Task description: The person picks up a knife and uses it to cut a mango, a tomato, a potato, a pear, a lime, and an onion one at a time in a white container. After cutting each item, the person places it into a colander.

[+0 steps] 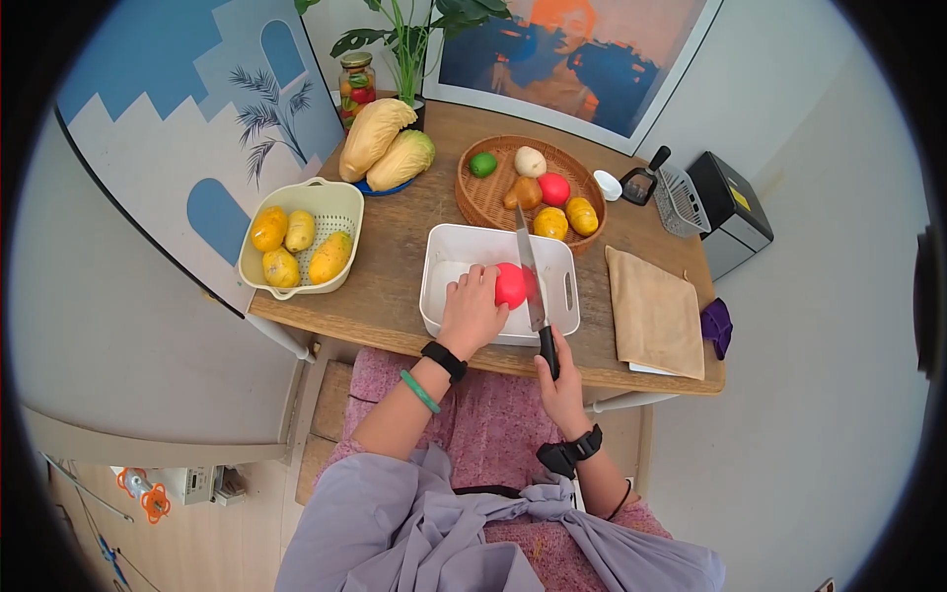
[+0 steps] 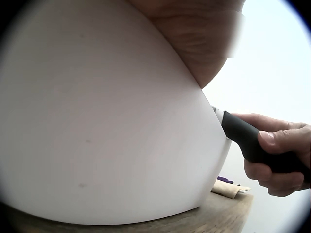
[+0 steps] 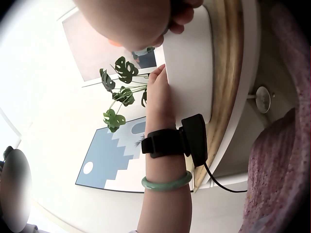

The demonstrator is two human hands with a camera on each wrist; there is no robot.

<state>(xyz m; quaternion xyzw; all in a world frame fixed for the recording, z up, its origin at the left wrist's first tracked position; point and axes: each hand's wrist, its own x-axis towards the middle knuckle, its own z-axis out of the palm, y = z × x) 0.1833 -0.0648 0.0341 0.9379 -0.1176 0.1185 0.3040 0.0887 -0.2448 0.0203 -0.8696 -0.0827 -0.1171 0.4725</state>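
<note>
In the head view, my left hand (image 1: 473, 311) holds a bright red round fruit or vegetable (image 1: 510, 285) inside a white plastic bin (image 1: 451, 235), fingers over its left side. My right hand (image 1: 562, 387) grips a kitchen knife by its black handle (image 1: 548, 352). The blade (image 1: 531, 268) points away from me, close along the red piece's right side and over the bin. The left wrist view is mostly filled by the bin's outer wall (image 2: 107, 121); beyond its edge, the right hand (image 2: 282, 150) wraps the knife handle (image 2: 248, 138).
Left stands a cream colander (image 1: 352, 212) of yellow fruits. Cabbages (image 1: 402, 163) lie behind it on a blue plate. A wicker tray (image 1: 473, 202) of mixed produce sits behind the bin. To the right are a folded tan cloth (image 1: 654, 311) and a grey basket (image 1: 681, 202).
</note>
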